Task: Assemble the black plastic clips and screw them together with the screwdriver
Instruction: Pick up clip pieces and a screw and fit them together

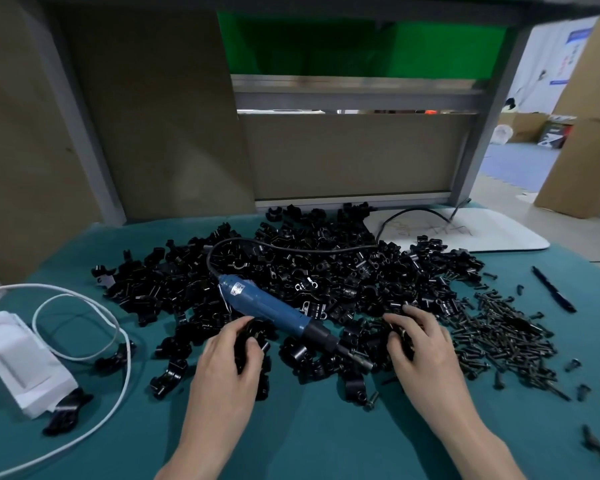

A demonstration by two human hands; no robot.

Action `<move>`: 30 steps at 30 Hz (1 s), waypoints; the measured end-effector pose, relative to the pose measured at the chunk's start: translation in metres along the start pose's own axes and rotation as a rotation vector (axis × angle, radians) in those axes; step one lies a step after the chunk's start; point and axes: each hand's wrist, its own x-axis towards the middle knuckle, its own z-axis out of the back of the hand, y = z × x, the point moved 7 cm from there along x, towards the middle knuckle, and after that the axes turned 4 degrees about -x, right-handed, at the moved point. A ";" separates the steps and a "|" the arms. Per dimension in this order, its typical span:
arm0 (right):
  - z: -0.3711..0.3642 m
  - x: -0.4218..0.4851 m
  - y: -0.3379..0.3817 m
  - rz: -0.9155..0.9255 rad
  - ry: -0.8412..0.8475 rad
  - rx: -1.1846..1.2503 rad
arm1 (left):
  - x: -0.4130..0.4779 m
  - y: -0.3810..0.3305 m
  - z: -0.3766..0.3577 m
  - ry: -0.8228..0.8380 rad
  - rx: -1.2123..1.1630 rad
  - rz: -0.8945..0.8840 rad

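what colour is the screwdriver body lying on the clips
Blue: the screwdriver has a blue body and black nose, seen in the head view.

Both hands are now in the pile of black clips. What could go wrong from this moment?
1. The screwdriver lies loose on the clips between the left hand and the right hand, bit toward the right; digging may roll it or scrape a finger.
2. Its black cable crosses the pile, so lifting the tool could drag clips off.
3. The screws touch the pile and may get mixed in.
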 end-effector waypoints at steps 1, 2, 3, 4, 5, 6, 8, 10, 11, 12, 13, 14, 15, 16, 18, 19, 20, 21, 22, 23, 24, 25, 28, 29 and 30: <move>-0.002 0.000 -0.002 -0.036 0.038 -0.051 | 0.000 0.000 0.000 -0.004 -0.005 -0.001; -0.003 0.000 -0.003 -0.057 0.066 -0.090 | 0.000 0.000 0.000 -0.008 -0.010 -0.002; -0.007 0.000 -0.004 -0.061 0.084 -0.109 | 0.001 0.003 -0.001 -0.016 -0.018 0.004; -0.007 0.001 -0.005 -0.063 0.077 -0.099 | 0.001 0.003 -0.001 -0.023 -0.022 0.003; -0.004 0.001 -0.006 -0.058 0.054 -0.073 | 0.002 0.002 -0.001 -0.028 -0.026 -0.004; -0.001 0.002 -0.006 -0.041 0.025 -0.045 | 0.002 0.002 -0.001 -0.036 -0.030 -0.004; -0.001 0.001 -0.005 0.019 -0.010 -0.020 | 0.004 0.005 -0.001 -0.052 -0.044 0.003; 0.001 0.001 -0.002 0.063 -0.038 0.008 | 0.004 0.009 0.000 -0.065 -0.063 0.022; 0.002 0.000 -0.002 0.071 -0.054 0.032 | 0.005 0.010 0.000 -0.068 -0.072 0.029; 0.003 0.000 -0.002 0.076 -0.067 0.049 | 0.005 0.010 0.000 -0.072 -0.080 0.033; 0.004 0.000 -0.002 0.077 -0.074 0.055 | 0.005 0.011 0.000 -0.076 -0.084 0.035; 0.005 0.000 -0.002 0.076 -0.079 0.054 | 0.005 0.011 0.000 -0.080 -0.088 0.037; 0.005 0.000 -0.001 0.082 -0.085 0.055 | 0.005 0.012 0.000 -0.084 -0.094 0.039; 0.005 0.001 0.000 0.090 -0.094 0.059 | 0.006 0.012 0.000 -0.087 -0.104 0.042; 0.007 0.001 0.000 0.086 -0.119 0.098 | 0.008 0.015 0.000 -0.093 -0.130 0.054; 0.008 0.000 0.000 0.079 -0.135 0.126 | 0.009 0.016 0.001 -0.104 -0.148 0.061; 0.011 -0.001 0.001 0.079 -0.158 0.150 | 0.009 0.017 0.002 -0.121 -0.168 0.068; 0.013 -0.002 0.002 0.080 -0.180 0.185 | 0.010 0.017 0.004 -0.141 -0.189 0.075; 0.015 -0.002 0.001 0.066 -0.192 0.255 | 0.010 0.018 0.006 -0.157 -0.205 0.082; 0.015 -0.001 0.000 0.030 -0.195 0.367 | 0.010 0.018 0.006 -0.165 -0.215 0.086; 0.015 0.000 -0.002 -0.022 -0.187 0.498 | 0.010 0.019 0.006 -0.166 -0.217 0.089; 0.014 0.001 -0.006 -0.077 -0.182 0.610 | 0.010 0.019 0.006 -0.164 -0.216 0.092; 0.015 0.004 -0.013 -0.142 -0.177 0.657 | 0.010 0.020 0.006 -0.163 -0.209 0.090; 0.015 0.003 -0.013 -0.141 -0.165 0.629 | 0.010 0.020 0.006 -0.162 -0.212 0.087; 0.013 0.003 -0.013 -0.142 -0.149 0.613 | 0.010 0.019 0.006 -0.159 -0.218 0.084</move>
